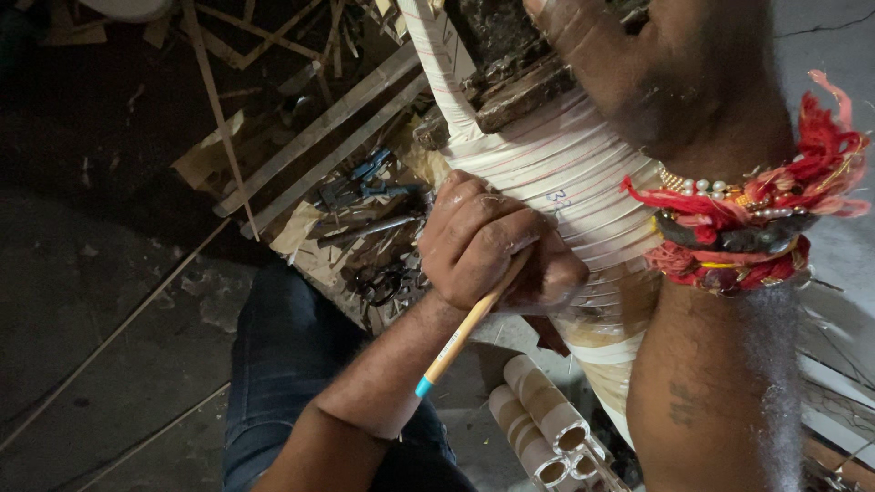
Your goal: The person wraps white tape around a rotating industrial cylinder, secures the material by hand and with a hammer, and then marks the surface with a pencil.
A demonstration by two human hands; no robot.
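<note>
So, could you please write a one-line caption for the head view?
Left hand marks a white wrapped form with a pencil; right hand steadies it.

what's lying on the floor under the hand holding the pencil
Below the left hand gripping the pencil lie cardboard tubes, dark metal tools and wood strips. The hand and forearm cover the floor directly beneath.

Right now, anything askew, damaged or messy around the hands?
Messy, yes. Thin wood strips and offcuts lie scattered at all angles on the dark floor, with pliers and other small tools heaped loose among them. The left hand holds a pencil against the white tape-wrapped form; the right hand grips it above. No damage visible.
</note>
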